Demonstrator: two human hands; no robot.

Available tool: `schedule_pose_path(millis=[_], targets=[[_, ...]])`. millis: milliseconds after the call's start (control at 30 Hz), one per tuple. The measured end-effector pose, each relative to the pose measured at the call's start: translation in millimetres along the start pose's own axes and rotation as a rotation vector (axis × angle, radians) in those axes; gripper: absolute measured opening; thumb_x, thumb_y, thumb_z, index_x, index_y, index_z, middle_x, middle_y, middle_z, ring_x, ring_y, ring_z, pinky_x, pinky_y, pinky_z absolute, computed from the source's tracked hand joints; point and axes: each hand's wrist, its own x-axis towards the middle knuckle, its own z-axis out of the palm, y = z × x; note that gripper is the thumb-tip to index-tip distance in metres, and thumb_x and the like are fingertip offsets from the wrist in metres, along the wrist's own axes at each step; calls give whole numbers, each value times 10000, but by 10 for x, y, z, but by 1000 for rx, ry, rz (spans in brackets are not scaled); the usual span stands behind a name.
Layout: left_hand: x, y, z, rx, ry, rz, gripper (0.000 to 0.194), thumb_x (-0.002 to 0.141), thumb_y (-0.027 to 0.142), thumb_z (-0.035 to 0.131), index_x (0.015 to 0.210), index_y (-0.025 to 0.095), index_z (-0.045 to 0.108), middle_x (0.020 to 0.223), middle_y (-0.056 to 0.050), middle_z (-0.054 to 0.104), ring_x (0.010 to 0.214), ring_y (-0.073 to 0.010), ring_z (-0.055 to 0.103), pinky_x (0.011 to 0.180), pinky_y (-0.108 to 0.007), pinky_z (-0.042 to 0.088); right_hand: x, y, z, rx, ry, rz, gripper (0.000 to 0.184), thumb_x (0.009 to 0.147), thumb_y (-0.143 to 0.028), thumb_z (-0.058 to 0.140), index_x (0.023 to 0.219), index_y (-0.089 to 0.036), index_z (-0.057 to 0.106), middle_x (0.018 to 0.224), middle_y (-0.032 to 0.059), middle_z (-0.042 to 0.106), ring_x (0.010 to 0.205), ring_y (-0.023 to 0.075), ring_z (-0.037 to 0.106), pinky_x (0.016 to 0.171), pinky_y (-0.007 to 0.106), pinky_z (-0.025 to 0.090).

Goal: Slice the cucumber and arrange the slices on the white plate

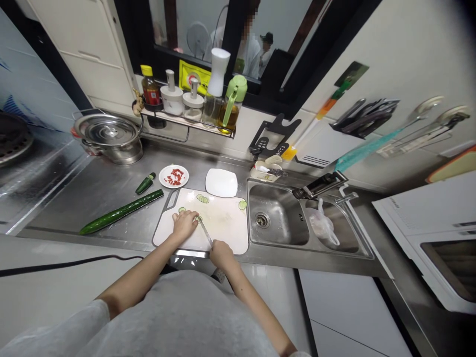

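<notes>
My left hand rests curled on the white cutting board, its fingers pressed down over a small piece of cucumber that shows at its fingertips. My right hand is closed round the handle of a knife, whose blade points up and left and meets the cucumber piece beside my left fingers. Cucumber slices lie at the board's far edge, one more slice at its right corner.
A long whole cucumber and a short cucumber end lie left of the board. Behind it are a round plate of chopped red bits and a white square plate. Sink at right, steel pot at back left.
</notes>
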Motion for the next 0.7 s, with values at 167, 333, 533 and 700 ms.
schedule_pose_path(millis=[167, 333, 533, 700], targets=[[-5, 16, -25, 9, 3, 13, 342, 861, 264, 452, 1129, 235, 662, 1137, -128, 663, 1122, -318, 454, 886, -448, 264, -97, 82, 7, -12, -28, 26, 328, 862, -116, 431, 1106, -112, 650, 1065, 195, 695, 1031, 270, 656, 760, 307, 466], [5, 38, -14, 30, -11, 1, 328, 860, 273, 450, 1108, 229, 659, 1134, -128, 662, 1116, -315, 454, 889, -453, 259, -191, 233, 13, 26, -53, -6, 281, 866, -157, 459, 1051, -113, 666, 1037, 187, 705, 987, 250, 664, 748, 280, 443], [22, 108, -46, 24, -7, -17, 227, 854, 244, 473, 990, 212, 653, 1106, -119, 666, 1087, -297, 477, 892, -434, 262, -235, 442, -72, 190, -71, -5, 254, 875, -197, 448, 975, -118, 668, 781, 98, 715, 742, 172, 661, 685, 230, 409], [-69, 151, -48, -70, -29, 19, 180, 858, 211, 462, 908, 216, 635, 949, -61, 704, 991, -256, 552, 880, -407, 283, -235, 576, -114, 217, -18, 44, 260, 887, -200, 420, 983, -121, 649, 750, 72, 696, 682, 148, 629, 660, 215, 387]])
